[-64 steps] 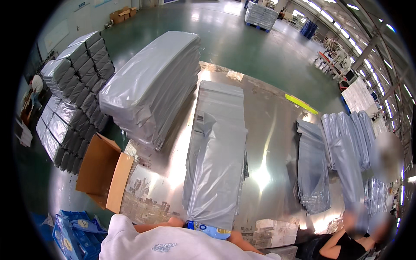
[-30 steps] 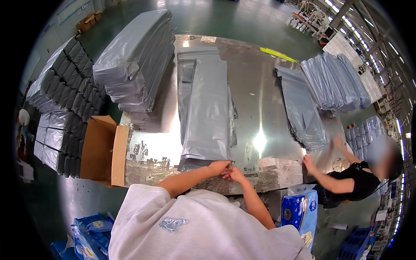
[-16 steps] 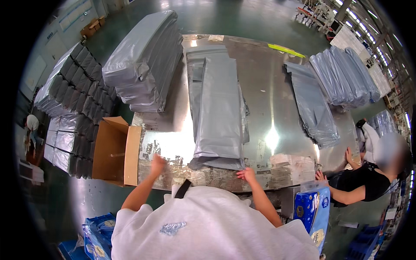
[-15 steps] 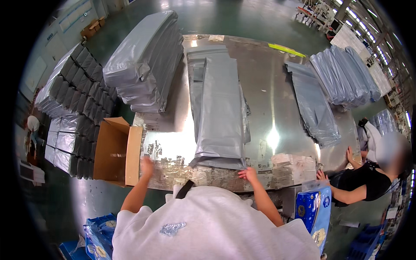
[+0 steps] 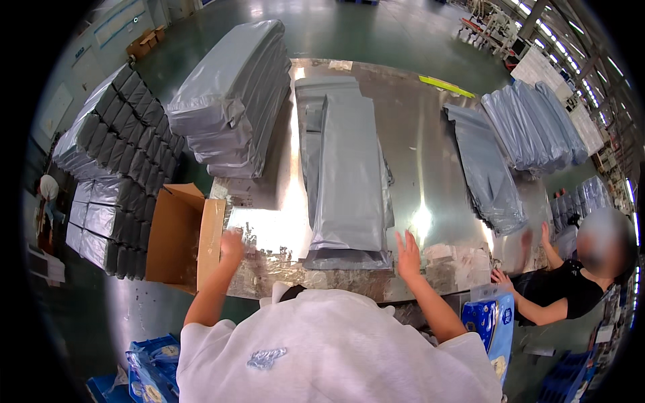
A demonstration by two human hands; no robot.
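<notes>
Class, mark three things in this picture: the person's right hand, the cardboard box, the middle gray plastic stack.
Right hand (image 5: 408, 258): head view, below the fingers.
Cardboard box (image 5: 176, 235): head view, broad brown panel.
Middle gray plastic stack (image 5: 349, 174): head view, top surface.

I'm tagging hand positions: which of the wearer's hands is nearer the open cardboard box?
Left. The left hand is just right of the cardboard box, by its flap; the right hand is farther right, past the middle grey bags.
</notes>
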